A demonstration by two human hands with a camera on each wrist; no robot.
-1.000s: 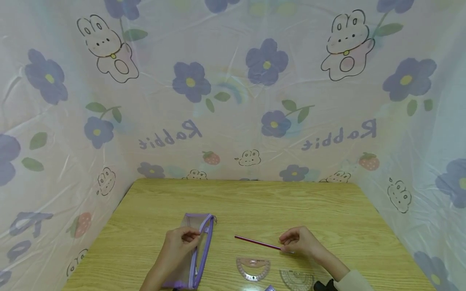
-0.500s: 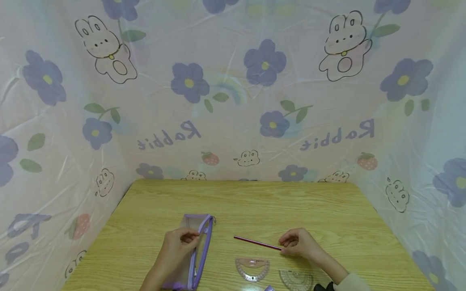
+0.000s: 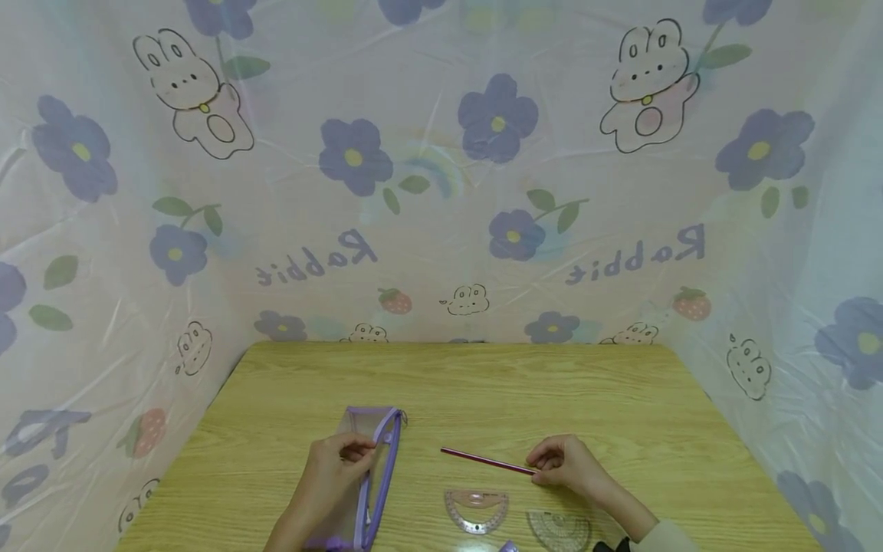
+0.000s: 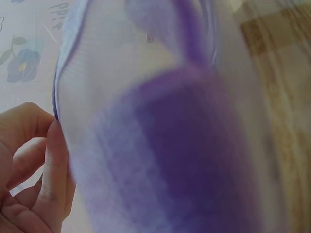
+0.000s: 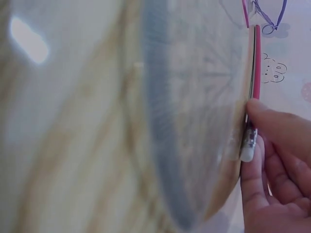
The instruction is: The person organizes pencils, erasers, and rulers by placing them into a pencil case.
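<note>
In the head view, my left hand [image 3: 338,466] pinches the edge of a see-through pencil case [image 3: 389,474] with purple trim. Its long zip opening gapes on the right side, and a blurred purple part of the case [image 4: 184,150] fills much of the left wrist view. My right hand [image 3: 569,464] holds a dark red pencil [image 3: 485,461] between thumb and fingers near its eraser end. The pencil's other end points left, toward the case. In the right wrist view, the white eraser [image 5: 247,154] sticks out just below the fingertip.
A semicircular protractor with a pinkish bar [image 3: 476,500] lies in front of the pencil, and a clear protractor [image 3: 559,530] lies to its right. A small purple object [image 3: 509,547] and a black object [image 3: 611,546] show at the bottom edge. Patterned cloth [image 3: 428,192] encloses the wooden table [image 3: 469,383].
Both hands stay nearly in place while the head view shifts slightly. The pencil's eraser end, which showed past my right fingertips, is now hidden by them in the head view.
</note>
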